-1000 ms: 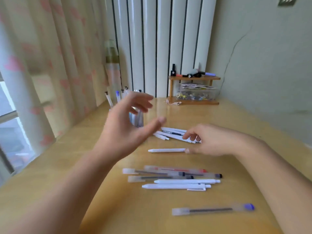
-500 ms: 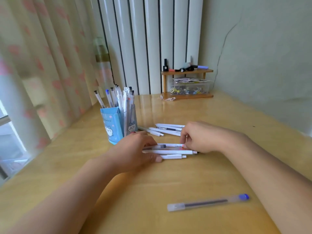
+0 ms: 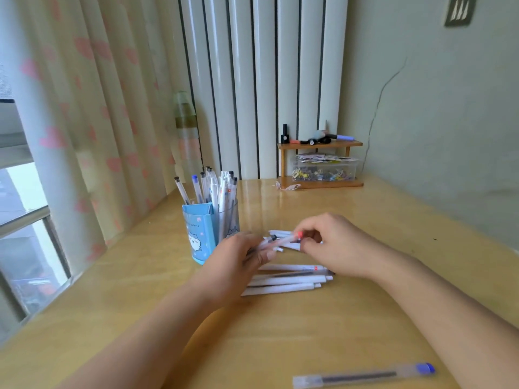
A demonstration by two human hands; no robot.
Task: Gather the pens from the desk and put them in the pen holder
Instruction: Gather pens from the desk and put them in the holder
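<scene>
A blue pen holder (image 3: 200, 234) with a cartoon face stands left of centre on the wooden desk (image 3: 280, 332), with several pens upright in it. My left hand (image 3: 238, 262) and my right hand (image 3: 334, 245) are raised just above the desk and together hold a blurred bunch of pens (image 3: 280, 240), one with a red end. Beneath my hands lie several white pens (image 3: 286, 280) side by side. More white pens (image 3: 276, 233) peek out behind the hands. A clear pen with a blue cap (image 3: 365, 376) lies alone near the front edge.
A small wooden shelf (image 3: 320, 164) with a clear box of clips and some markers stands at the back by the wall. A bottle (image 3: 186, 136) stands behind the holder. A curtain and a window run along the left side of the desk.
Both hands have lifted a few pens off the pile; half a second ago they pressed the pens together flat on the desk. The view has shifted a little.
</scene>
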